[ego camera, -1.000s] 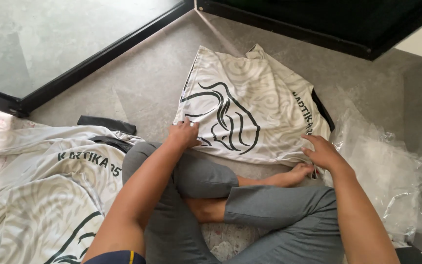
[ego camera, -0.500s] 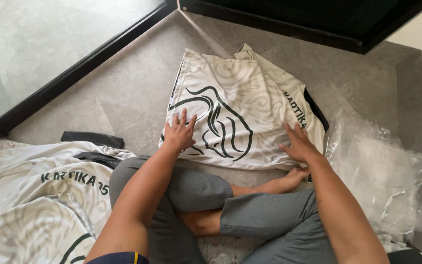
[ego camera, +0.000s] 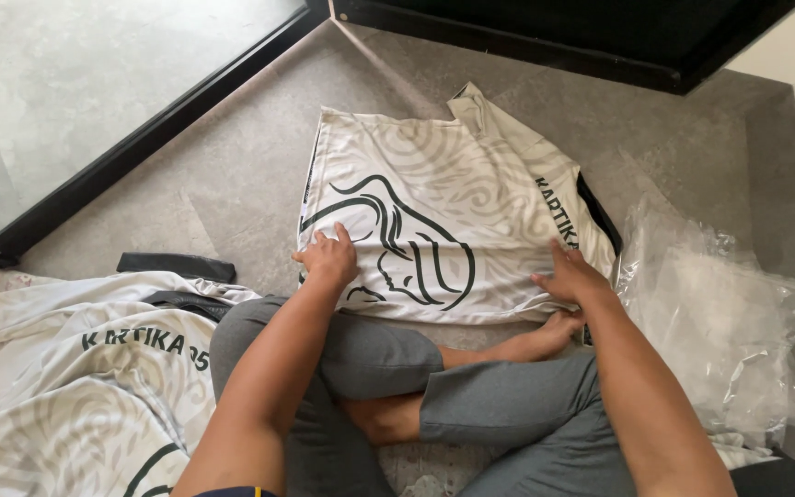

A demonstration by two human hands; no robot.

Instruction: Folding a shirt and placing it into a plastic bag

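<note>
A folded cream shirt (ego camera: pixel 434 198) with a dark line drawing lies on the grey floor in front of my crossed legs. My left hand (ego camera: pixel 328 260) is on its near left corner, fingers curled on the fabric. My right hand (ego camera: pixel 570 274) rests on the near right edge, fingers apart and pressing down, just above my bare foot (ego camera: pixel 545 333).
A second cream shirt (ego camera: pixel 75 368) lies spread at my left, with a dark collar piece (ego camera: pixel 177 267) beside it. Crumpled clear plastic bags (ego camera: pixel 720 322) sit at the right. A black frame (ego camera: pixel 149 138) borders the floor at the left and top.
Both hands slid back from flat on the shirt toward its near edge. The left hand's fingers curled. The shirt shifted slightly and lies flatter.
</note>
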